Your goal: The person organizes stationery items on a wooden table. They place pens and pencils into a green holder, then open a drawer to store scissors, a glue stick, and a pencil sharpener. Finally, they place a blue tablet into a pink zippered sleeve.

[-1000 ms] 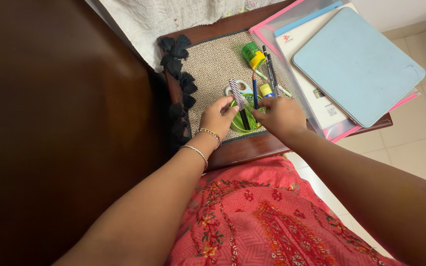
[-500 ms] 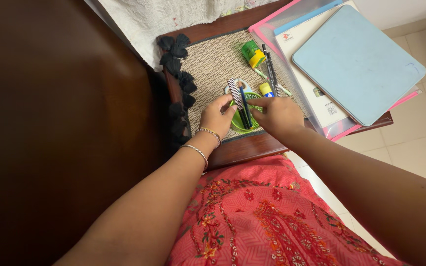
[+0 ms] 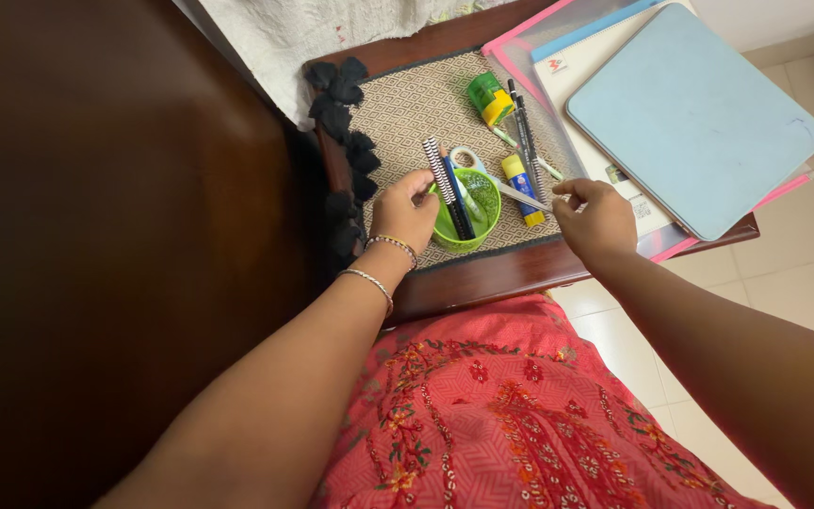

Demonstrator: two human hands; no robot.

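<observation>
Left hand (image 3: 407, 209), centre of frame: fingers curled, thumb and fingertips closed on the near rim of the green cup (image 3: 468, 212), steadying it. Wrist carries two bangles; forearm runs in from the lower left

Right hand (image 3: 598, 217), right of centre: thumb and forefinger pinched together on the end of a thin pale pen (image 3: 523, 196); the other fingers are loosely curled. The pen runs up-left from the fingertips toward the cup, its far end near the cup's rim. Forearm enters from the lower right

Green cup stands upright on the woven mat (image 3: 416, 104) on the bench (image 3: 482, 278), between the two hands. It holds a black-and-white striped pen (image 3: 442, 174) and a dark blue pen (image 3: 457, 200), both leaning toward the upper left

Glue stick (image 3: 522, 187), blue and yellow, lies on the mat just right of the cup, under the pale pen
</observation>
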